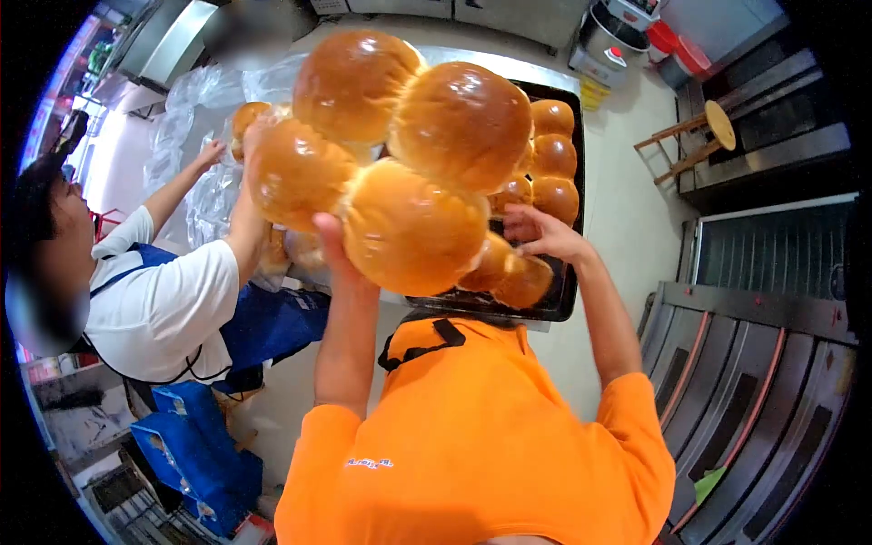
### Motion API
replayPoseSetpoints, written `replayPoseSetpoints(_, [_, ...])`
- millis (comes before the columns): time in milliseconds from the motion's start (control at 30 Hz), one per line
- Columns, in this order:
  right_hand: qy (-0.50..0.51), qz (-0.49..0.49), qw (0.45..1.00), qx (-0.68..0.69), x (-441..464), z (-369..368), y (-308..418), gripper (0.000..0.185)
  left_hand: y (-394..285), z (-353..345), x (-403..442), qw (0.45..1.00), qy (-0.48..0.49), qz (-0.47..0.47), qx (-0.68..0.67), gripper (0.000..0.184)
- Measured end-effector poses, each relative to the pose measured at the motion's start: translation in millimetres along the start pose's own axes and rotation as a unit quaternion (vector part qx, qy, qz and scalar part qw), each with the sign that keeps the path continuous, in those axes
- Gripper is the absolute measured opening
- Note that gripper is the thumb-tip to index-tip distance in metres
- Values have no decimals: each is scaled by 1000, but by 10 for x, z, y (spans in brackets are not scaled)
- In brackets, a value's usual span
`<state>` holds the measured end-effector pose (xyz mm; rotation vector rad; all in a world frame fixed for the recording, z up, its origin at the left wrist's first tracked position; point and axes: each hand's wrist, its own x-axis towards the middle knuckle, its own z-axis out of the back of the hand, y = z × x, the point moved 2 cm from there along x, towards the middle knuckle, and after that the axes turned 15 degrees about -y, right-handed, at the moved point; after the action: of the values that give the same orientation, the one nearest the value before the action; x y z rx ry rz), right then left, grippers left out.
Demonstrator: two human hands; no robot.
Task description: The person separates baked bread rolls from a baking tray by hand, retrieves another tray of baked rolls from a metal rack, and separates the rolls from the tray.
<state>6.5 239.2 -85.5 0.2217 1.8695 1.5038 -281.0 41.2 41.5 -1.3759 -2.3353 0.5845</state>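
A joined cluster of several glossy golden-brown buns (pixel 418 222) is raised close to the camera. My left hand (pixel 338 250) holds it from beneath; the thumb shows at its lower edge and the other fingers are hidden behind the bread. On the right, my right hand (pixel 541 232) has its fingers apart and is beside more buns (pixel 554 200) lying in a black baking tray (pixel 568 304). Whether its fingertips touch those buns I cannot tell. Further buns (pixel 522 280) lie at the near end of the tray, partly covered by the raised cluster.
At the left a co-worker (pixel 168 309) in a white shirt and blue apron reaches over clear plastic bags (pixel 213 195) on the table. Blue crates (pixel 195 445) stand at lower left. A wooden stool (pixel 720 125) and metal oven units (pixel 745 391) are at the right.
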Motion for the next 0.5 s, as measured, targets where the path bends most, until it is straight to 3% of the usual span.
replayPoseSetpoints(33, [-26, 128, 988, -80, -27, -99, 203, 99, 45, -142, -101, 989, -60, -21, 130, 101])
replayPoseSetpoints(100, [44, 176, 958, 221, -316, -546, 677, 104, 344, -114, -226, 989, -50, 11, 141, 109])
replayPoseSetpoints(167, [56, 189, 877, 439, -412, -858, 710, 106, 724, -50, -378, 986, -33, 61, 155, 118])
replayPoseSetpoints(233, [34, 146, 814, 561, -404, -943, 820, 103, 883, -97, -478, 990, -87, -79, 83, 143])
replayPoseSetpoints(267, [32, 145, 814, 561, -423, -888, 872, 103, 770, -140, -460, 990, -88, -78, 82, 143])
replayPoseSetpoints(333, [-47, 197, 831, 519, -483, -675, 960, 100, 261, -579, -241, 978, 23, -86, 188, 144])
replayPoseSetpoints(367, [-16, 149, 805, 574, -666, -668, 1124, 91, 223, -503, -152, 978, 21, -89, 187, 144])
replayPoseSetpoints(400, [-12, 147, 807, 571, -761, -612, 1176, 91, 191, -383, -62, 929, -33, -179, 323, 142])
replayPoseSetpoints(433, [-71, 217, 863, 450, -817, -545, 1215, 92, 162, -292, 2, 849, -89, -265, 449, 141])
replayPoseSetpoints(467, [-125, 282, 896, 320, -834, -540, 1270, 94, 244, -278, 50, 845, -98, -272, 451, 141])
replayPoseSetpoints(500, [-185, 290, 919, 192, -841, -628, 1304, 95, 435, -322, 82, 901, -99, -215, 364, 132])
